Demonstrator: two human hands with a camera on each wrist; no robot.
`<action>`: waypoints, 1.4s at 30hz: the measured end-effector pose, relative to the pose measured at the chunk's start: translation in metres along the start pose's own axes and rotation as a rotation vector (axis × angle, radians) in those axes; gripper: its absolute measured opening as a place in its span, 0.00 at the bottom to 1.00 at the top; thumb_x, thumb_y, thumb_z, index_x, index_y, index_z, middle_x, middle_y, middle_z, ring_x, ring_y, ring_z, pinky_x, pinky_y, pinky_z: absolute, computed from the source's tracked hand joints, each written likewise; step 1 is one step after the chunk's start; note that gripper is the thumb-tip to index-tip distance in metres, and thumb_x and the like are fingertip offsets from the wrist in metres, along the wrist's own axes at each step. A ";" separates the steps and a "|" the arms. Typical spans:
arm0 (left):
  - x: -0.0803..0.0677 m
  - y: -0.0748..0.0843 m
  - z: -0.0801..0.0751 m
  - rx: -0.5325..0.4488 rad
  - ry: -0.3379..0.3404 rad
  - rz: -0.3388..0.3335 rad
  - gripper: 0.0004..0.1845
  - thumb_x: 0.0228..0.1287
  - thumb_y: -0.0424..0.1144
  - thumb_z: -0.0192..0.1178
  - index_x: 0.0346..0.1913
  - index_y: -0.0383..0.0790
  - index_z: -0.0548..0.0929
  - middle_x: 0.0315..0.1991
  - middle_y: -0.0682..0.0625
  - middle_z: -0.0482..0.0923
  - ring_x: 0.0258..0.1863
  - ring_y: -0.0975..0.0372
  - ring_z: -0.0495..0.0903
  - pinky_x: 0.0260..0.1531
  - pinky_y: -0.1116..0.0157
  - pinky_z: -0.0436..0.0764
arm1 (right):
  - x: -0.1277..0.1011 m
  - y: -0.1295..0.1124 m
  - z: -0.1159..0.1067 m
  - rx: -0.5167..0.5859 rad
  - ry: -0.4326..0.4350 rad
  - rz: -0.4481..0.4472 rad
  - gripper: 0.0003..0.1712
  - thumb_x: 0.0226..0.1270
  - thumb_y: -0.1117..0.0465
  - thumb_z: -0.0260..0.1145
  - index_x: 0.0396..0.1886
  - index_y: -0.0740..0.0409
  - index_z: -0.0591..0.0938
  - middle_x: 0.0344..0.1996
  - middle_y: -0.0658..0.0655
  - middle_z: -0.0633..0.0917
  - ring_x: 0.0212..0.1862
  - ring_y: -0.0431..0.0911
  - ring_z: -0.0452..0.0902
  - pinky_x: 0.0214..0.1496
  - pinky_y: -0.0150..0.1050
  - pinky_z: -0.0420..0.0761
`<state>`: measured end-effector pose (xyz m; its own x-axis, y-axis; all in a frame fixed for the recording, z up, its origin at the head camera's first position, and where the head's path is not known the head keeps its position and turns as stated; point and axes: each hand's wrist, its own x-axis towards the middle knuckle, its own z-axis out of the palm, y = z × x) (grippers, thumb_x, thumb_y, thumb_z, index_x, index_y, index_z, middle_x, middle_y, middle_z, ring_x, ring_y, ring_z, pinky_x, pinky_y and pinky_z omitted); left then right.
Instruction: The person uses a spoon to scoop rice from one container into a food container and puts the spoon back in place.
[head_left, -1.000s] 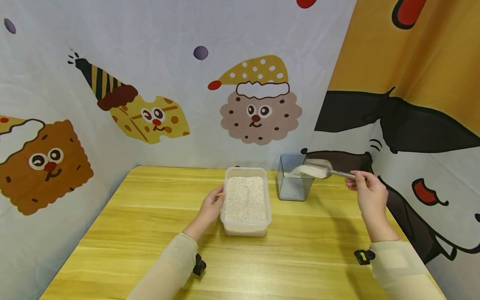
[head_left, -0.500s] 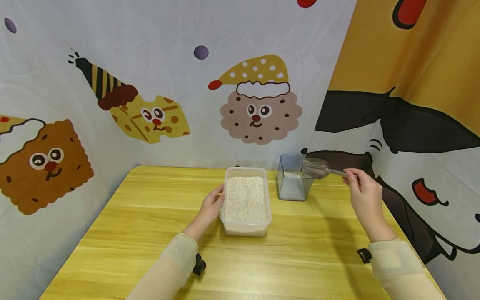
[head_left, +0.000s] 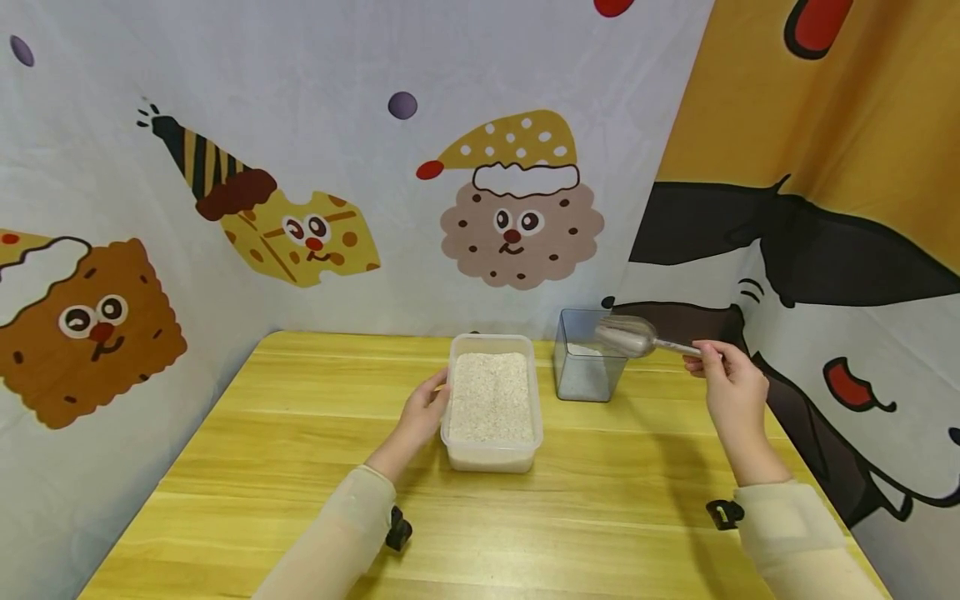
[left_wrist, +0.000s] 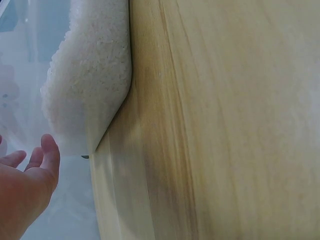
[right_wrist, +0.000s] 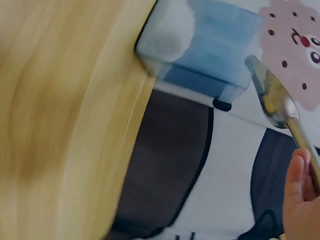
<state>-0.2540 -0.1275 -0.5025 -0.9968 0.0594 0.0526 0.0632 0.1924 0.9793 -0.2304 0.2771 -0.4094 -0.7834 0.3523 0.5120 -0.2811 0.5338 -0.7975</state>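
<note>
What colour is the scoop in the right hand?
Shiny silver metal; the scoop in the right hand shows best in the head view.

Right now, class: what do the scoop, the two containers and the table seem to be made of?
Scoop: probably polished metal, silvery with mirror-like glints. White container: likely frosted plastic, translucent, the white grains showing through its wall. Small bin: seemingly clear, blue-grey tinted plastic with see-through walls. Table: wood or wood-look laminate, with yellowish grain lines and a smooth sheen.
</note>
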 end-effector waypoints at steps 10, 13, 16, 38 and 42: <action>0.000 0.000 0.001 0.000 0.002 -0.001 0.24 0.74 0.38 0.46 0.70 0.38 0.63 0.66 0.42 0.67 0.60 0.48 0.72 0.54 0.53 0.78 | 0.001 0.008 -0.012 0.750 -0.215 0.534 0.11 0.71 0.58 0.55 0.36 0.56 0.83 0.29 0.52 0.87 0.33 0.41 0.85 0.36 0.30 0.84; 0.000 0.001 0.000 -0.003 0.005 0.000 0.24 0.74 0.38 0.46 0.70 0.38 0.63 0.66 0.42 0.67 0.59 0.48 0.72 0.54 0.53 0.78 | 0.000 0.008 -0.011 0.802 -0.250 0.528 0.11 0.71 0.59 0.55 0.36 0.57 0.83 0.29 0.54 0.87 0.34 0.41 0.85 0.37 0.31 0.84; -0.001 0.001 0.000 -0.007 0.004 -0.002 0.24 0.74 0.38 0.46 0.70 0.38 0.63 0.66 0.41 0.67 0.59 0.48 0.72 0.54 0.53 0.78 | -0.001 0.007 -0.008 0.833 -0.269 0.521 0.11 0.70 0.59 0.56 0.37 0.58 0.83 0.30 0.54 0.87 0.34 0.42 0.85 0.38 0.31 0.84; -0.002 0.000 -0.002 0.012 -0.027 0.136 0.24 0.74 0.37 0.46 0.68 0.31 0.64 0.63 0.34 0.68 0.57 0.45 0.75 0.51 0.55 0.80 | -0.024 -0.021 0.033 0.765 -0.301 0.364 0.09 0.69 0.61 0.57 0.40 0.59 0.83 0.31 0.53 0.88 0.35 0.40 0.85 0.39 0.30 0.84; -0.003 0.001 -0.002 0.014 -0.019 0.096 0.24 0.74 0.37 0.46 0.68 0.31 0.63 0.64 0.34 0.67 0.58 0.43 0.73 0.53 0.52 0.79 | -0.030 -0.024 0.045 0.734 -0.306 0.344 0.15 0.69 0.60 0.58 0.45 0.69 0.80 0.30 0.52 0.88 0.34 0.40 0.85 0.38 0.29 0.84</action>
<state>-0.2514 -0.1291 -0.5010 -0.9850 0.0964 0.1429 0.1597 0.1987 0.9670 -0.2251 0.2191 -0.4197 -0.9757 0.1244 0.1806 -0.2057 -0.2331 -0.9504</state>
